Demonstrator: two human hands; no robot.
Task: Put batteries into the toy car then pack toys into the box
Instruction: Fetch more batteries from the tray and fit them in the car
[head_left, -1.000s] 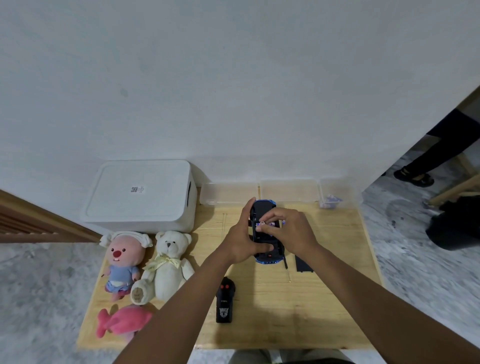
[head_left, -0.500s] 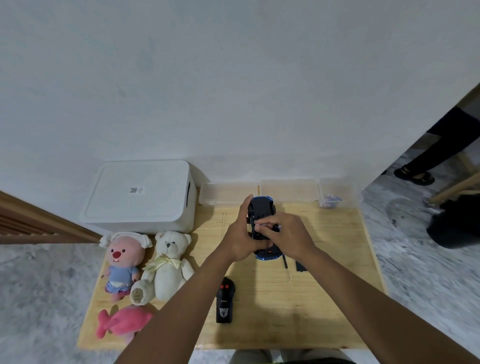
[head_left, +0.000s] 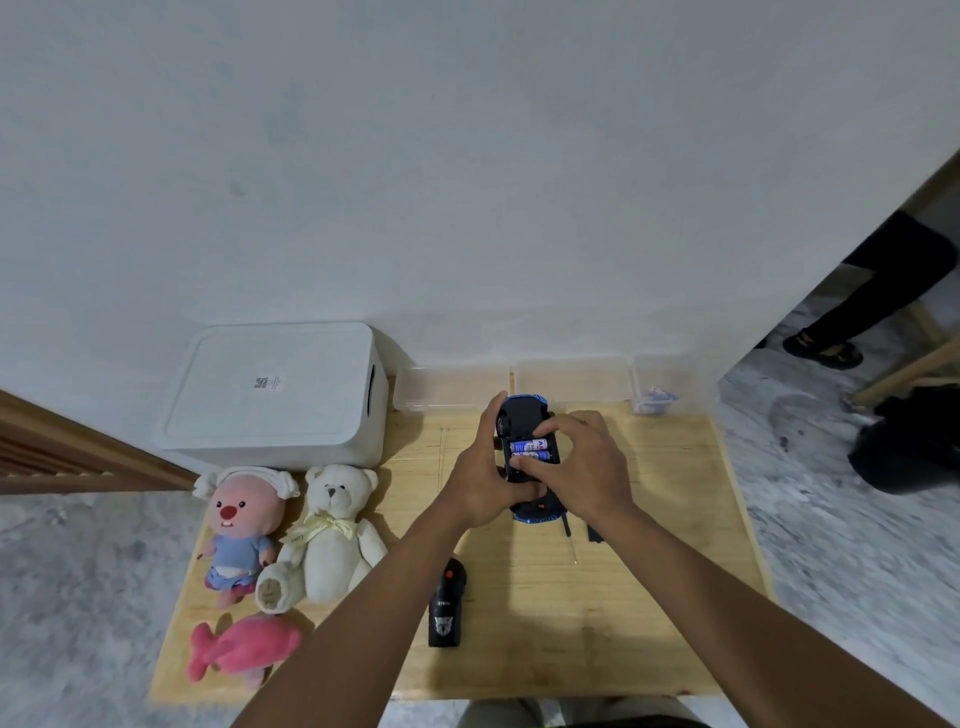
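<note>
Where the toy car (head_left: 521, 415) is: held upside down just above the middle of the wooden table (head_left: 649, 597), one end toward the wall, dark underside up, with blue bodywork showing at both ends.
Batteries (head_left: 530, 450): two blue-and-white cells lie side by side, crosswise, in the open compartment in the car's underside.
Left hand (head_left: 480, 478): grips the car along its left side, with the fingers reaching up to the far end and the thumb across the near part.
Right hand (head_left: 587, 467): curled over the compartment from the right. The forefinger lies just above the cells and the thumb just below, pinching the pair between them.
Screwdriver (head_left: 569, 535): thin, lying on the table just beside the car's near end.
Dark flat piece (head_left: 595, 535): next to the screwdriver, mostly hidden by the right forearm.
Remote control (head_left: 447, 603): black with red buttons, on the table between the forearms.
Soft toys: a pink beaver doll (head_left: 241, 525) and a white teddy bear (head_left: 332, 530) lie side by side at the table's left, with a pink fish (head_left: 241, 649) nearer the front edge.
White box (head_left: 275, 395): lid on, at the far left behind the soft toys, against the wall.
Clear trays (head_left: 571, 379): in a row along the far edge. The rightmost holds small blue-and-white things too blurred to name.
Far right: a dark-clad leg (head_left: 883, 291) with a sandal on the grey floor.
</note>
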